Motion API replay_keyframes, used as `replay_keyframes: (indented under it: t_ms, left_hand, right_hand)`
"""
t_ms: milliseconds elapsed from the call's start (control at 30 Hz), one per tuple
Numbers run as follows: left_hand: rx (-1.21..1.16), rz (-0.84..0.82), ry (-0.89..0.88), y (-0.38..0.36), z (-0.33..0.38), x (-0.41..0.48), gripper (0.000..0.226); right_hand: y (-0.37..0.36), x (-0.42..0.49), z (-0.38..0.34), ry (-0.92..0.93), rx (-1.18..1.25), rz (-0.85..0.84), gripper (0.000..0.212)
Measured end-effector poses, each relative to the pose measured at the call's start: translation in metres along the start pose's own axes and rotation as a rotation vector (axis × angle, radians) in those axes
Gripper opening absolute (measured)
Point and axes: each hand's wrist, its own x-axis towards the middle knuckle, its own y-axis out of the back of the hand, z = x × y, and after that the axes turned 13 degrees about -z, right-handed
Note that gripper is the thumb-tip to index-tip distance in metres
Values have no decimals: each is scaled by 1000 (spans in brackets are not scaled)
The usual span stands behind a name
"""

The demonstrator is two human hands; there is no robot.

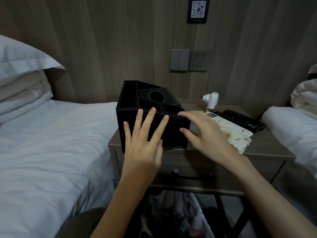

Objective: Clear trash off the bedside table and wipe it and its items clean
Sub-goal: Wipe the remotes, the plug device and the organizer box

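Note:
A black leather organiser box (173, 134) with white stitching and a round tissue opening stands on the left half of the wooden bedside table (267, 148). My left hand (144, 143) lies flat against the box's near face, fingers spread, holding nothing. My right hand (204, 134) hovers at the box's near right corner, fingers apart, its index fingertip at the top rim. Just right of that hand lies a stained cream cloth (238, 138), partly over a white remote (216, 116).
A black remote (243, 119) and a small white device (211, 99) sit at the table's back right. Beds with white linen flank the table. A drawer with a black handle (192, 176) is below, and a plastic trash bag (188, 217) under the table.

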Motion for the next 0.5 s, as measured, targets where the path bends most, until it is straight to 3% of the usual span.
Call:
replay_keyframes:
  t_ms: [500]
  left_hand:
    - [-366,-7,219,26,-36,5,47]
  right_hand:
    - [-9,36,-35,144,1,-298,58]
